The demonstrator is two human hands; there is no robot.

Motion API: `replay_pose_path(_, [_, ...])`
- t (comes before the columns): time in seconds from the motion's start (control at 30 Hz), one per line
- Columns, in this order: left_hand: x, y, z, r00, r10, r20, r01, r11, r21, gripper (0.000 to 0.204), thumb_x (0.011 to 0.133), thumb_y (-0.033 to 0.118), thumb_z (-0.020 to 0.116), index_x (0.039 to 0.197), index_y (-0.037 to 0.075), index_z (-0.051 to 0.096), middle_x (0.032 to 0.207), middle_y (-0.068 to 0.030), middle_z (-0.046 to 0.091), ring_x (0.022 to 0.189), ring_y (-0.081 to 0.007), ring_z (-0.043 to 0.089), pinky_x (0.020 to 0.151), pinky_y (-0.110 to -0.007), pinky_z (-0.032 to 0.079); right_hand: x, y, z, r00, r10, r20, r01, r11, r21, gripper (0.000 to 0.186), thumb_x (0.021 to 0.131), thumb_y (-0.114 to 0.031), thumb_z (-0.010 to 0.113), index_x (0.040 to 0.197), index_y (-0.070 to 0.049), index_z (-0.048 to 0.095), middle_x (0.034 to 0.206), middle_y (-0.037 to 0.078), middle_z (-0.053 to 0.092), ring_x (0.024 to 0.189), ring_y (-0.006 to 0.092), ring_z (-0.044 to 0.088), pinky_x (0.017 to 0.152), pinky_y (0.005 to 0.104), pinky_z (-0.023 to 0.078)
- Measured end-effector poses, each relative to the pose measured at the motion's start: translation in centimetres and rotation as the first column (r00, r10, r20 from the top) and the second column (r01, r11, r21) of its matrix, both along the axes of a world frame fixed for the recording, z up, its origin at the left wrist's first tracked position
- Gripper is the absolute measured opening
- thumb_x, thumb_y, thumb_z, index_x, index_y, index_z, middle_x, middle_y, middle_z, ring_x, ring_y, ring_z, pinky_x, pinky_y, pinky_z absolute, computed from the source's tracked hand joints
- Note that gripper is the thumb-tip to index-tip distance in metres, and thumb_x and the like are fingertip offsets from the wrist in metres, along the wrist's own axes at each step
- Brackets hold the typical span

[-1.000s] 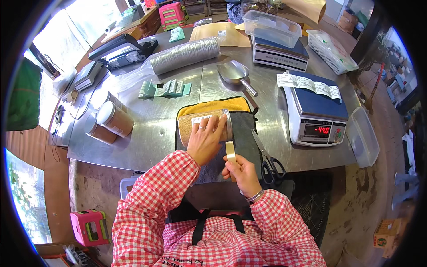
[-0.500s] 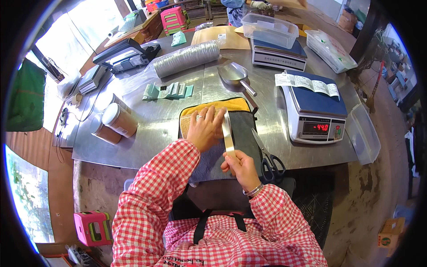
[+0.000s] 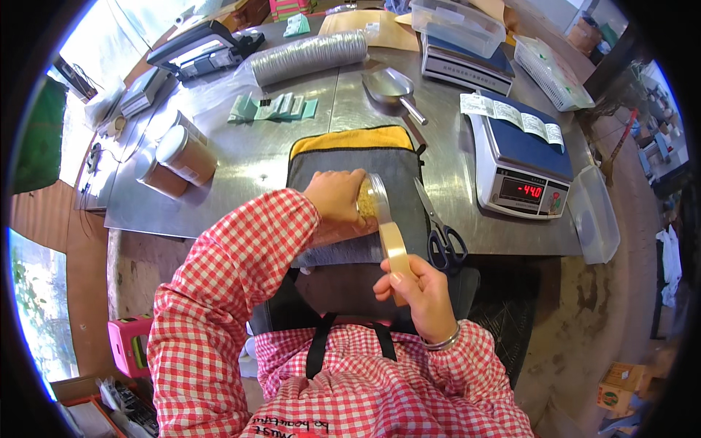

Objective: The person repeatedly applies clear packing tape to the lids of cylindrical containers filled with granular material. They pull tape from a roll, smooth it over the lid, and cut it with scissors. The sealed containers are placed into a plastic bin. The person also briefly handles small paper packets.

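Note:
My left hand (image 3: 334, 196) is wrapped around a clear jar (image 3: 369, 204) of golden-brown contents, lying on its side over a grey towel with a yellow border (image 3: 350, 143). My right hand (image 3: 424, 297) grips a roll of pale tan tape (image 3: 397, 256), held just below the jar's rim, where the tape reaches it. Black-handled scissors (image 3: 439, 230) lie on the towel's right edge beside my right hand. Several filled jars (image 3: 186, 155) stand upright to the left.
A steel table (image 3: 255, 195) holds a scale (image 3: 521, 153) with label strips, a second scale with a clear tub (image 3: 456, 25), a metal scoop (image 3: 391, 87), folded green strips (image 3: 272, 107), a plastic film roll (image 3: 307, 55), a sealer (image 3: 204, 55) and a clear lid (image 3: 595, 213) at right.
My left hand has turned the jar and drawn it toward me, its fingers now curled around it. My right hand, with the tape roll, has moved slightly right. The view has shifted.

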State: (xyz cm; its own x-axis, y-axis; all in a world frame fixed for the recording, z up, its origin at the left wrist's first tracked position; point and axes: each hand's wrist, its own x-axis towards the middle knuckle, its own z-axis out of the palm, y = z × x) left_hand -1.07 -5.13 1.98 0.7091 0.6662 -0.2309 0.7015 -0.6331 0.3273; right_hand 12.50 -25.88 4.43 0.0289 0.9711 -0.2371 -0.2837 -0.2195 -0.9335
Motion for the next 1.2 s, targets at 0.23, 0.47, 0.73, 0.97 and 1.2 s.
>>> replay_pose_path(0.23, [0.1,4.0,0.4,0.999,0.047,-0.008,-0.046,0.919,-0.391,0.089,0.051,0.034,0.087,0.126,0.001,0.053,0.108,-0.0215,0.066,0.101,-0.0331,0.063,0.089,-0.037,0.047,-0.3,-1.4,-3.2,0.992,-0.098,0.084,0.108,0.986,-0.125,0.021,0.093,-0.016,0.061,0.099,0.004,0.061,0.077,0.008,0.067,0.065,0.0105,0.062,0.063,0.0232,0.051])
replay_pose_path(0.47, [-1.9,7.2,-1.8,0.919,0.001,0.394,-0.047,0.993,0.106,0.068,0.068,0.038,0.081,0.12,0.002,0.056,0.107,-0.0136,0.063,0.096,-0.0298,0.063,0.085,-0.038,0.05,-0.1,2.7,-3.6,0.99,-0.102,0.098,0.108,0.992,-0.058,0.022,0.093,-0.016,0.061,0.101,0.005,0.061,0.079,0.007,0.067,0.069,0.0107,0.063,0.066,0.0226,0.051])
replay_pose_path(0.73, [-1.5,-1.8,-2.7,0.993,-0.034,0.115,-0.041,0.804,0.594,0.093,0.07,0.044,0.076,0.136,-0.007,0.035,0.136,-0.0227,0.044,0.13,-0.033,0.042,0.108,-0.048,0.031,0.4,4.4,-0.3,1.0,0.002,0.016,-0.002,1.0,0.027,0.027,0.095,-0.016,0.058,0.111,0.006,0.056,0.084,0.009,0.066,0.071,0.0121,0.063,0.068,0.0238,0.051])
replay_pose_path(0.97, [-0.8,0.8,-2.9,0.991,0.045,0.124,-0.102,0.858,0.504,0.101,0.055,0.038,0.086,0.132,-0.003,0.036,0.126,-0.0207,0.049,0.121,-0.0338,0.048,0.102,-0.048,0.035,-0.1,5.1,-0.7,0.999,-0.03,0.024,0.029,0.999,0.026,0.024,0.095,-0.017,0.058,0.105,0.005,0.059,0.08,0.008,0.065,0.069,0.0111,0.061,0.065,0.0232,0.051])
replay_pose_path(1.2, [-0.3,6.1,-1.3,0.995,0.085,0.054,-0.093,0.981,0.171,0.088,0.052,0.046,0.084,0.114,-0.004,0.049,0.106,-0.0217,0.06,0.097,-0.0403,0.06,0.087,-0.046,0.046,-0.7,7.2,-4.0,0.988,-0.117,0.102,0.124,0.99,-0.062,0.022,0.094,-0.018,0.061,0.096,0.004,0.061,0.073,0.006,0.065,0.062,0.0096,0.061,0.06,0.0222,0.05])
